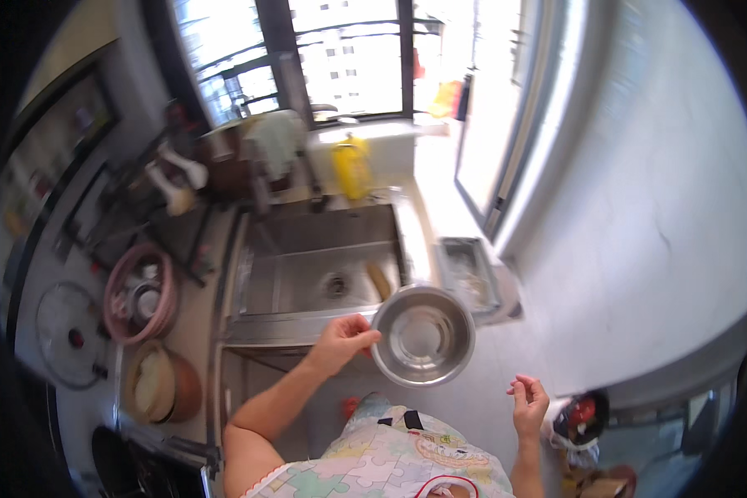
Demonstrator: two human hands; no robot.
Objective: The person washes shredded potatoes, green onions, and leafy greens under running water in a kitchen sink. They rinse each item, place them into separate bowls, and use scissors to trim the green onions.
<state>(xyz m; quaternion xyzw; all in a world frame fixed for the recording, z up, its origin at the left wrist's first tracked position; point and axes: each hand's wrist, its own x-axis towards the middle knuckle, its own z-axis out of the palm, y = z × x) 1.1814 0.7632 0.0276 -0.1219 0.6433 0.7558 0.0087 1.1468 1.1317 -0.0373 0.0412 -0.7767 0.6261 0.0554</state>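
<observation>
My left hand (347, 339) pinches the rim of a round stainless steel bowl (424, 336) with thumb and fingers. The bowl is held level in front of my body, past the sink's front right corner, and no food shows in it. Off to the bowl's right, my right hand (528, 398) is raised with its fingers loosely curled and nothing in it. Beyond the bowl lies a stainless steel sink (311, 267). A long brownish thing (378, 281) rests in the sink, to the right of the drain (337, 285).
A pink basket (113, 305) with metal ware stands on the left counter, near a glass lid (68, 330) and a brown pot (187, 386). A yellow bottle (352, 168) stands behind the sink. A grey bin (467, 274) is at its right; a black-rimmed container (599, 416) is at lower right.
</observation>
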